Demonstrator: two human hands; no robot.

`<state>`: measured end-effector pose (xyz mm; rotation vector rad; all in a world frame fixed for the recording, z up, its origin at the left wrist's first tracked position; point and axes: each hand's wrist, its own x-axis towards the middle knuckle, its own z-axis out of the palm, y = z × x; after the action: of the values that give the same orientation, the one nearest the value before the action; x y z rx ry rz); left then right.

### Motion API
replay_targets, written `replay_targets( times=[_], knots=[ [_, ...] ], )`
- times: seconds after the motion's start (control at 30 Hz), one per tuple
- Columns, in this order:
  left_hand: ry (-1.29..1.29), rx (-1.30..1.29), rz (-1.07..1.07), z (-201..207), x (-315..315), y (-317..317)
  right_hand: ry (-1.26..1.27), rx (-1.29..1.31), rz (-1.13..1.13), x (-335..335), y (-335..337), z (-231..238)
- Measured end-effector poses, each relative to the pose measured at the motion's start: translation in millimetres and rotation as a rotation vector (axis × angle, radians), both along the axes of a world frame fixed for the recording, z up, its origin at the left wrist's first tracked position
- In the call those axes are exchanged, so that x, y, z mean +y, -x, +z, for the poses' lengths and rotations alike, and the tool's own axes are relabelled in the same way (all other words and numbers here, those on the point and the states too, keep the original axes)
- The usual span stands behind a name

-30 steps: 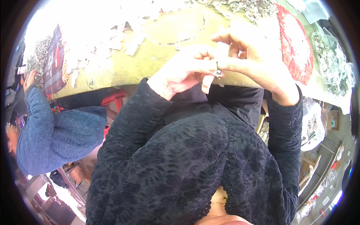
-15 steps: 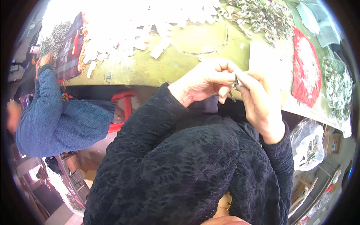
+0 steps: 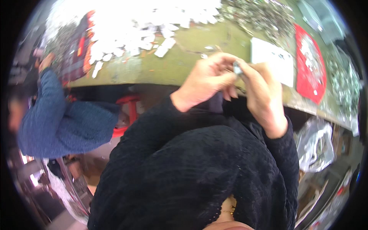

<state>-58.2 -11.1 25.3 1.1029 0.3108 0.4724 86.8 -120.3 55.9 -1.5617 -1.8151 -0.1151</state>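
Both hands meet at the table's front edge over a small shiny grey piece [image 3: 237, 68], whose kind I cannot make out. My left hand [image 3: 207, 78] pinches it from the left with thumb and forefinger, its other fingers curled below. From the right, the thumb and fingers of my right hand [image 3: 265, 94] close on the same piece. Part of it is hidden by the fingertips. Just beyond the right hand a white sheet or board [image 3: 270, 57] lies on the table, with small dark specks on it.
The greenish table [image 3: 153, 71] carries many white tags [image 3: 165, 46], a heap of metal pieces [image 3: 264, 19] and a red cloth [image 3: 306, 73] with small pieces. A clear bag [image 3: 316, 145] hangs at right. A co-worker in a blue sweater [image 3: 73, 122] works at left by a red stool [image 3: 132, 111].
My hands have shifted slightly up and left with the small piece. It now shows a paler, shiny side. The co-worker's hand stays near the same spot.
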Motion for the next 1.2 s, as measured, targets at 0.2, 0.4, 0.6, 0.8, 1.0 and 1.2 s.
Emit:
replay_targets(
  times=[0.2,0.4,0.6,0.8,1.0,1.2],
  knots=[
    [-0.069,-0.026,0.133,0,-22,0,-0.076,0.009,-0.021,-14,14,-4],
    [0.114,0.054,0.099,4,-26,-7,-0.122,0.033,-0.120,-29,9,-9],
    [0.584,0.024,-0.049,2,-40,-15,-0.204,0.203,-0.096,-51,1,-16],
    [0.648,-0.012,-0.173,-8,-45,-30,-0.226,0.099,-0.506,-94,-110,-25],
    [0.625,0.032,-0.238,-12,-50,-40,0.022,-0.132,-0.599,-85,-184,-41],
    [0.623,0.017,-0.266,-12,-49,-45,0.286,-0.306,-0.629,-70,-202,-49]
  ],
)
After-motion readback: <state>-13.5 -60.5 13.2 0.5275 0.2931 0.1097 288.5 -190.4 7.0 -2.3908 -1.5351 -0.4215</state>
